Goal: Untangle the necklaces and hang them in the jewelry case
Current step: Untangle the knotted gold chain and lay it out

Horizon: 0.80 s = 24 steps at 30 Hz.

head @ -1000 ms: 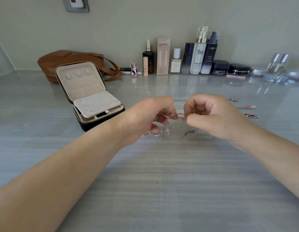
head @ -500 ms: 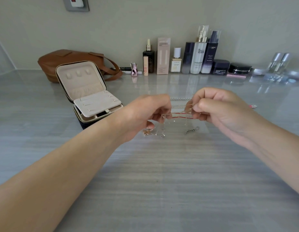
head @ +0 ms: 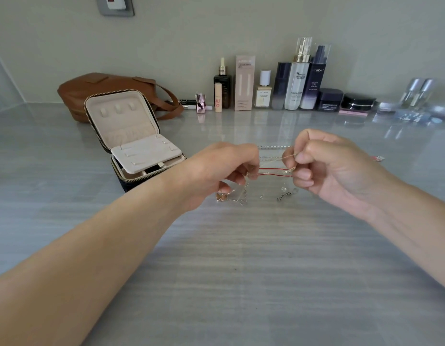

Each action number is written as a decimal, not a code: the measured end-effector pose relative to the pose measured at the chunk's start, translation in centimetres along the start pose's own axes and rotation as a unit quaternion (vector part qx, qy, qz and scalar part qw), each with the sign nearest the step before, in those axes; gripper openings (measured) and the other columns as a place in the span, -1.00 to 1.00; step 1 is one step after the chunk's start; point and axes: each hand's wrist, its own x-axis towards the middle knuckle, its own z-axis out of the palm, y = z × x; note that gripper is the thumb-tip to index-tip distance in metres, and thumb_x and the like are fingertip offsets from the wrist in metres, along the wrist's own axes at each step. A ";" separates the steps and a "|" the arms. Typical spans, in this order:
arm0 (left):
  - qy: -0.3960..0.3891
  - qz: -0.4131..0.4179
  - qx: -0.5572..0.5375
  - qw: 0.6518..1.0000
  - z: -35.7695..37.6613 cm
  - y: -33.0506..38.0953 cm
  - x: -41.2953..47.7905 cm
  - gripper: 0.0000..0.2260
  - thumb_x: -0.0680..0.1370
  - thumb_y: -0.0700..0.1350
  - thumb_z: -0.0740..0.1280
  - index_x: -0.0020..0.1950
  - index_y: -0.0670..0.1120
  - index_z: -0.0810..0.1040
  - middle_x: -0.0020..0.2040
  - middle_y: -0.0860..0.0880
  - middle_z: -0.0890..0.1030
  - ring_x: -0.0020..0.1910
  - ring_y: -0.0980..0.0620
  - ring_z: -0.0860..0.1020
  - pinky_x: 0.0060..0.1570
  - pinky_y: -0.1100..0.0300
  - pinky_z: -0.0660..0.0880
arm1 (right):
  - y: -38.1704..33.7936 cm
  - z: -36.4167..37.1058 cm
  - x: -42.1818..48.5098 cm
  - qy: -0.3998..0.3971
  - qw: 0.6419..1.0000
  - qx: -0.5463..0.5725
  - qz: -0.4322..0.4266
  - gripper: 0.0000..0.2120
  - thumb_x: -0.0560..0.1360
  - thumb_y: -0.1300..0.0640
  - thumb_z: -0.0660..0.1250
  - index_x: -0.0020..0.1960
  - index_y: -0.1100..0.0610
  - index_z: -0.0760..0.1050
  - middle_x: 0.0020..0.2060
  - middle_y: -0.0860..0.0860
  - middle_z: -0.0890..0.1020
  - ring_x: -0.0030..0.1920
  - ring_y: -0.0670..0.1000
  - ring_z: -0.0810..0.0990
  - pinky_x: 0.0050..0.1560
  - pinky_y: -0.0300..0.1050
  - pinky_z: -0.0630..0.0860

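A tangle of thin necklaces hangs between my hands above the grey table. My left hand (head: 216, 171) pinches one end of a red cord necklace (head: 272, 171), and my right hand (head: 328, 168) pinches the other end together with a fine gold chain (head: 275, 159). Silver chains and small pendants (head: 237, 197) dangle under my left hand. More silver chain (head: 273, 147) lies on the table behind the hands. The open jewelry case (head: 134, 143) stands to the left, its lid upright with three hooks and its cream tray showing.
A brown leather bag (head: 104, 88) lies behind the case. Several cosmetic bottles and jars (head: 296, 81) line the back wall. A small red charm (head: 378, 158) lies on the table at the right. Loose silver pieces (head: 287, 194) rest below my right hand.
My hands have drawn apart, stretching the red cord straight between them. My right hand rose and shifted right, and the dangling chains under my left hand lifted off the table.
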 end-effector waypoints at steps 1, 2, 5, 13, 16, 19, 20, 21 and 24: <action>-0.003 0.001 -0.009 1.000 0.0 0.0 0.0 -0.81 0.45 -0.14 0.24 -0.38 -0.08 0.46 -0.33 0.03 0.51 -0.30 0.07 0.38 -0.36 0.23 0.25 | 0.0 0.0 0.0 0.000 1.000 -0.012 -0.001 -0.88 0.20 0.32 0.19 -0.42 0.12 0.34 -0.50 0.02 0.50 -0.56 -0.10 0.30 -0.51 -0.27 0.17; -0.004 0.002 -0.020 1.000 0.0 0.1 -0.1 -0.81 0.46 -0.16 0.24 -0.37 -0.07 0.46 -0.34 0.03 0.51 -0.31 0.07 0.38 -0.36 0.23 0.24 | 0.0 0.1 0.0 0.001 1.000 -0.028 -0.001 -0.88 0.21 0.32 0.20 -0.39 0.12 0.35 -0.51 0.01 0.49 -0.56 -0.10 0.30 -0.50 -0.26 0.17; -0.003 0.013 -0.072 0.997 0.1 0.2 -0.1 -0.81 0.48 -0.18 0.25 -0.34 -0.07 0.46 -0.29 0.01 0.52 -0.32 0.08 0.40 -0.35 0.21 0.24 | 0.1 0.1 0.0 0.018 0.997 -0.078 -0.003 -0.79 0.34 0.41 0.24 -0.35 0.14 0.37 -0.51 0.01 0.46 -0.53 -0.09 0.29 -0.49 -0.27 0.19; -0.008 0.078 -0.170 0.982 0.0 0.2 0.0 -0.83 0.50 -0.11 0.28 -0.29 -0.06 0.50 -0.27 0.03 0.51 -0.34 0.15 0.43 -0.34 0.27 0.28 | 0.5 0.2 -0.2 0.038 0.970 -0.240 -0.017 -0.79 0.38 0.38 0.26 -0.35 0.13 0.43 -0.59 -0.05 0.40 -0.55 -0.11 0.32 -0.51 -0.32 0.25; -0.015 0.093 -0.170 0.981 0.1 0.1 0.0 -0.82 0.51 -0.09 0.28 -0.29 -0.05 0.50 -0.33 0.05 0.52 -0.36 0.14 0.42 -0.36 0.28 0.28 | 0.3 0.4 -0.2 0.044 0.970 -0.237 -0.024 -0.80 0.36 0.38 0.27 -0.36 0.14 0.42 -0.55 0.01 0.43 -0.54 -0.09 0.32 -0.50 -0.30 0.26; -0.014 0.090 -0.171 0.981 0.1 0.0 0.1 -0.80 0.52 -0.10 0.27 -0.31 -0.03 0.50 -0.37 0.06 0.49 -0.40 0.14 0.39 -0.37 0.28 0.28 | 0.0 0.4 -0.2 0.061 0.980 -0.186 -0.024 -0.77 0.35 0.42 0.22 -0.39 0.16 0.36 -0.40 0.20 0.50 -0.53 -0.07 0.31 -0.51 -0.29 0.21; -0.013 0.088 -0.171 0.981 0.1 0.0 0.1 -0.80 0.52 -0.10 0.28 -0.31 -0.03 0.50 -0.37 0.06 0.48 -0.39 0.14 0.39 -0.37 0.28 0.29 | 0.0 0.4 -0.2 0.062 0.986 -0.155 -0.022 -0.76 0.34 0.44 0.21 -0.39 0.17 0.34 -0.37 0.20 0.53 -0.53 -0.06 0.31 -0.50 -0.26 0.18; -0.013 0.085 -0.168 0.982 0.0 0.0 0.1 -0.81 0.52 -0.10 0.28 -0.31 -0.02 0.50 -0.38 0.07 0.48 -0.39 0.14 0.39 -0.37 0.29 0.29 | -0.1 0.4 -0.2 0.058 0.991 -0.118 -0.020 -0.77 0.34 0.45 0.19 -0.38 0.17 0.32 -0.38 0.17 0.57 -0.54 -0.06 0.32 -0.49 -0.23 0.17; -0.013 0.075 -0.153 0.985 -0.1 -0.2 0.1 -0.83 0.53 -0.09 0.28 -0.27 -0.03 0.50 -0.37 0.09 0.49 -0.39 0.16 0.41 -0.36 0.30 0.30 | -0.3 0.3 0.0 0.051 0.999 -0.015 -0.012 -0.74 0.42 0.44 0.11 -0.34 0.16 0.28 -0.47 0.05 0.59 -0.59 -0.10 0.32 -0.55 -0.30 0.16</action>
